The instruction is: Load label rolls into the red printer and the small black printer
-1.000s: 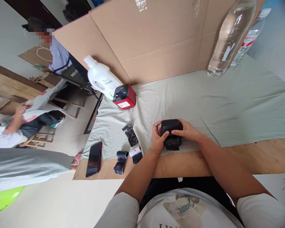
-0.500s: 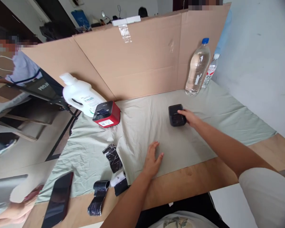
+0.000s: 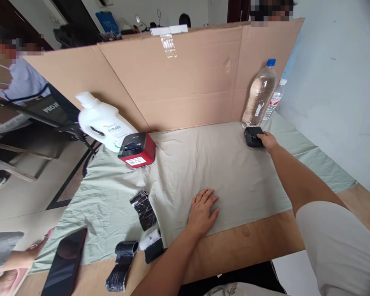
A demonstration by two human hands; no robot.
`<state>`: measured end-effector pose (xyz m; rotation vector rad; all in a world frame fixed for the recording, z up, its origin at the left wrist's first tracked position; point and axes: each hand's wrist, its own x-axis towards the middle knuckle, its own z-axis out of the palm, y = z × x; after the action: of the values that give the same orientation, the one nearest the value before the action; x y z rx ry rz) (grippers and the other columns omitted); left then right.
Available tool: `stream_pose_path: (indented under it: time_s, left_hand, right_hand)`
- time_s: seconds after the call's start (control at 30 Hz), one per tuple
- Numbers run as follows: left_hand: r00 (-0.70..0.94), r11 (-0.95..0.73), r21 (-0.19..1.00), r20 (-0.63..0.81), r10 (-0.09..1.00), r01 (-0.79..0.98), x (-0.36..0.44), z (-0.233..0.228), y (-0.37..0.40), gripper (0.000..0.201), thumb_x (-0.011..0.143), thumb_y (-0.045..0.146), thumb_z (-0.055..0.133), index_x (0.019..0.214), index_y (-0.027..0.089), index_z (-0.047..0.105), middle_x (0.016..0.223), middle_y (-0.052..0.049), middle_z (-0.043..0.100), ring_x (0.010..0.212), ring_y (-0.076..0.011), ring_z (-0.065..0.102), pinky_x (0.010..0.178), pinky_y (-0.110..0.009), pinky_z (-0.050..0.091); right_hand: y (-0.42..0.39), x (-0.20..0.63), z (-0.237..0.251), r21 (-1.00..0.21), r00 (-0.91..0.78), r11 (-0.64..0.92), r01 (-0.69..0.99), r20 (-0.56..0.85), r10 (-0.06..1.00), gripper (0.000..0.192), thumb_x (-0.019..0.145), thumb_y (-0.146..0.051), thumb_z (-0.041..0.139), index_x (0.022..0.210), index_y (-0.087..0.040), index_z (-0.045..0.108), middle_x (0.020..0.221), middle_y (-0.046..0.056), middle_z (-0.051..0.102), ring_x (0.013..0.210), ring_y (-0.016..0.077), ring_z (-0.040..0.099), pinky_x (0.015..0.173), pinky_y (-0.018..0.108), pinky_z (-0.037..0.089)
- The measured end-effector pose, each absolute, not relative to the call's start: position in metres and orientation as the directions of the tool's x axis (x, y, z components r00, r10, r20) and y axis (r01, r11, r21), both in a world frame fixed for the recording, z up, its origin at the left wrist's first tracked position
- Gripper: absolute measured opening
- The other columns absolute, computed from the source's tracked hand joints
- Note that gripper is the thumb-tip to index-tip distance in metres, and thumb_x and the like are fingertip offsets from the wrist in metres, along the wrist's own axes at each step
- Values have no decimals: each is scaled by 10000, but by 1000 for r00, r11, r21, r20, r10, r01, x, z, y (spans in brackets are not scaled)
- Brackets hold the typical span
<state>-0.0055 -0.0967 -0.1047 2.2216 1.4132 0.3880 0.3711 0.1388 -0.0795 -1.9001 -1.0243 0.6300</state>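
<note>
At far right, I pinch the boxy black plastic device (image 3: 252, 140) by its right side with my right hand (image 3: 268, 142), probably avoiding the tall clear bottle (image 3: 260, 96), my left hand (image 3: 202, 211) spread on greenish cloth (image 3: 228, 168), seemingly for balance.

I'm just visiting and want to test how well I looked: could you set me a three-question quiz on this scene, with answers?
1. Which hand touches the black device?
2. True or false: the large bottle has a blue cap.
3. The left hand rests on: (a) the phone, (b) the cloth, (c) the cardboard?

Key: 1. The right hand. 2. True. 3. b.
</note>
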Motion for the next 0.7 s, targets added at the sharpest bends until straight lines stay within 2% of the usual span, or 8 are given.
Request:
stream_pose_path:
  time_s: [0.13,0.23,0.3,0.37,0.43,0.53,0.7]
  left_hand:
    - [410,-333,580,0,912,743,-5,-105,-96,389,852,242,605,1240,255,642,1484,-59,530,1445,-291,374,1173,-546,297]
    - [403,-340,615,38,914,712,-5,-109,-94,380,833,258,626,1210,279,661,1464,-60,548,1431,-310,394,1165,-567,298]
    - [408,-354,622,61,911,698,-5,-112,-94,378,827,259,625,1202,281,664,1459,-62,553,1426,-315,398,1163,-571,295]
    - [413,-367,624,76,908,690,-5,-113,-93,375,829,257,616,1200,276,663,1456,-64,556,1423,-311,400,1164,-568,292]
    - [413,-374,621,88,907,689,-5,-114,-93,367,833,258,608,1196,272,663,1453,-64,557,1420,-306,401,1166,-562,287]
    - [413,-376,612,87,906,696,-4,-113,-92,352,843,267,604,1189,274,666,1454,-65,552,1420,-309,398,1168,-557,282]
    - [424,-386,568,70,903,727,-1,-108,-93,349,871,283,580,1210,259,659,1467,-73,537,1426,-309,387,1182,-547,260]
  right_hand:
    - [98,347,-90,-759,536,-355,546,-9,844,683,809,-364,658,1407,-104,455,1414,232,533,1352,358,473,1133,496,354]
    - [51,319,-103,-560,412,-318,765,46,910,776,881,-440,555,1496,-38,305,1565,288,321,1489,390,262,1202,495,232]
    - [12,301,-114,-484,320,-262,835,38,947,777,876,-482,541,1508,-81,330,1604,244,283,1507,393,215,1218,511,196]
    - [-29,288,-124,-292,103,-98,951,0,995,708,917,-532,431,1514,-157,369,1624,174,292,1517,378,204,1221,543,172]
    - [-66,282,-131,-158,-32,28,987,-23,999,685,941,-570,342,1532,-224,363,1634,110,300,1525,348,202,1223,545,171]
    - [-105,280,-132,-84,-71,68,994,-38,997,701,950,-599,280,1560,-254,317,1643,75,288,1530,321,203,1228,533,176]
    - [-120,278,-122,-65,-32,27,997,-76,997,715,955,-573,267,1572,-213,297,1657,82,240,1535,327,179,1232,535,157]
